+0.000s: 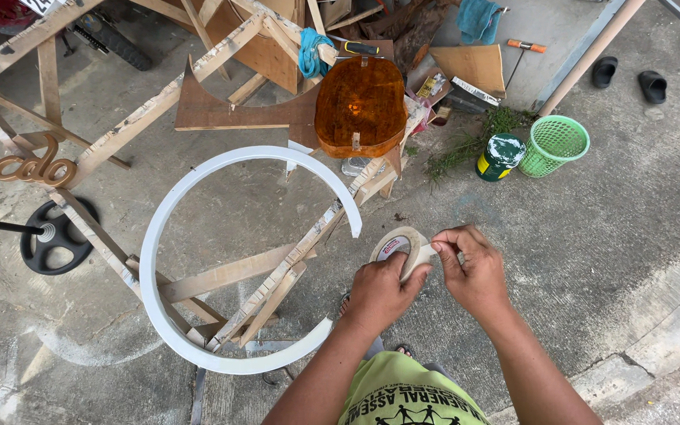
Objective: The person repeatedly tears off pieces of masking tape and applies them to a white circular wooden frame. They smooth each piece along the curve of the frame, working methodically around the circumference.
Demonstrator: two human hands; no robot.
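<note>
My left hand [379, 290] grips a roll of pale masking tape [397, 243] from below, thumb across its rim. My right hand [471, 266] pinches the tape's loose end at the roll's right side. Both hands are held over the concrete floor, just right of a big white curved strip [149, 260] bent into an open ring. The ring rests on a rough wooden frame [277, 271] of crossed slats.
A glossy brown wooden slab [360, 106] lies on the frame's far end. A green plastic basket [554, 144] and a paint can [500, 155] stand at the right. A black wheel-shaped base [57, 236], wooden curls [35, 167], scrap boards and black sandals [628, 77] lie around.
</note>
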